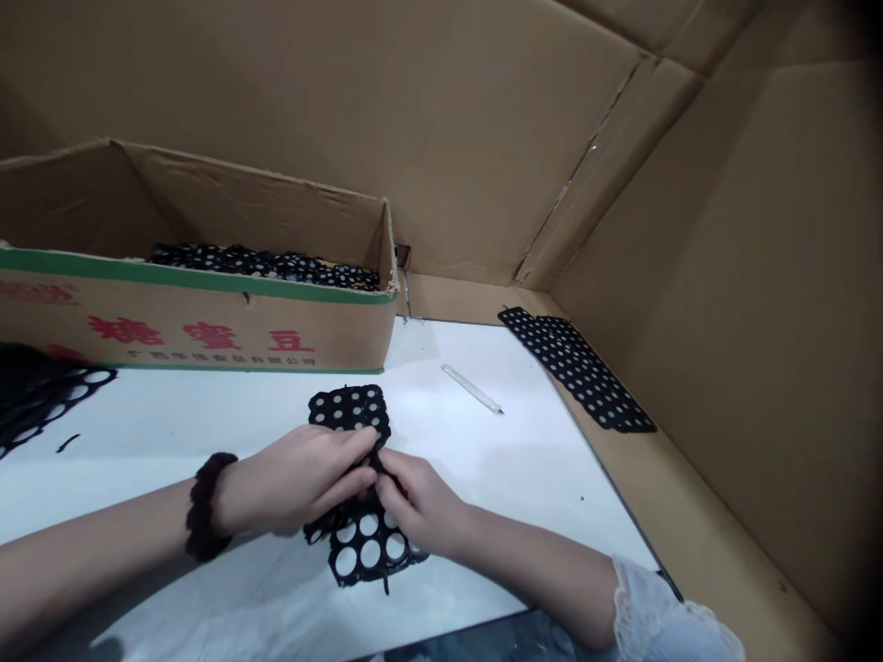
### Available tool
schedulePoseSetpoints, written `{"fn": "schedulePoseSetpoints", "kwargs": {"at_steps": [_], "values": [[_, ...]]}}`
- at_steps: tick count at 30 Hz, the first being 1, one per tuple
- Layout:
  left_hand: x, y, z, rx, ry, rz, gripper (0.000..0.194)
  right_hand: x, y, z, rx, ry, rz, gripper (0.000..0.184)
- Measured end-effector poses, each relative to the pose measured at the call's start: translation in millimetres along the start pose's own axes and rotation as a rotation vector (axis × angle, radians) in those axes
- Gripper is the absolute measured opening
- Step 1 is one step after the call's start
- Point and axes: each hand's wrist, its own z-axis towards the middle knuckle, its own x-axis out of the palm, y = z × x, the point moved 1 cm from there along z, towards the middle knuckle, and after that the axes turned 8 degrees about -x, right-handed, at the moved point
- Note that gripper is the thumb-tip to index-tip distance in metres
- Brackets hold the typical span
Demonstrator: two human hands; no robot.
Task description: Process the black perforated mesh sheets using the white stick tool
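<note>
A black perforated sheet [347, 402] with small round holes lies on the white table in front of me. Beneath its near end shows a black sheet with larger round holes [371, 553]. My left hand [303, 478] comes from the left, a dark scrunchie on its wrist, its thumb and fingers pinching the sheet's right edge near the middle. Close against those fingertips, my right hand [420, 501] pinches the same edge from the right. The spot between the fingertips is partly hidden.
Behind my hands on the left stands an open cardboard box [345, 336] with several small-holed black sheets [262, 264] inside. A pile of black pieces [34, 395] lies at far left. A white pen-like tool [473, 389] rests right of centre. More perforated sheets [579, 372] lie along the right cardboard edge.
</note>
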Motion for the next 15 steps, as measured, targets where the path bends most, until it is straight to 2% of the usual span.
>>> {"fn": "schedulePoseSetpoints", "kwargs": {"at_steps": [4,8,10,12,13,15], "values": [[-1.7,-3.1,-2.9,0.012,0.027,-0.042,0.020,1.3,2.0,-1.3,-0.037,0.026,0.016,0.013],[-4.2,5.2,4.2,0.038,0.275,-0.435,0.024,3.4,0.7,-1.5,-0.023,0.047,0.085,0.016],[-5.2,10.9,9.4,0.024,0.318,-0.550,0.029,3.2,-0.3,-1.0,-0.020,0.027,0.106,0.017],[-9.5,15.9,11.5,-0.016,0.255,-0.528,0.031,2.3,-1.8,-0.1,-0.004,-0.002,0.134,0.020],[-14.5,18.1,10.0,-0.033,0.183,-0.469,0.030,1.9,-2.9,0.2,0.015,-0.020,0.153,0.021],[-31.6,23.4,0.1,-0.100,-0.071,-0.295,0.028,1.7,-5.4,0.8,0.060,-0.055,0.208,0.022]]}}
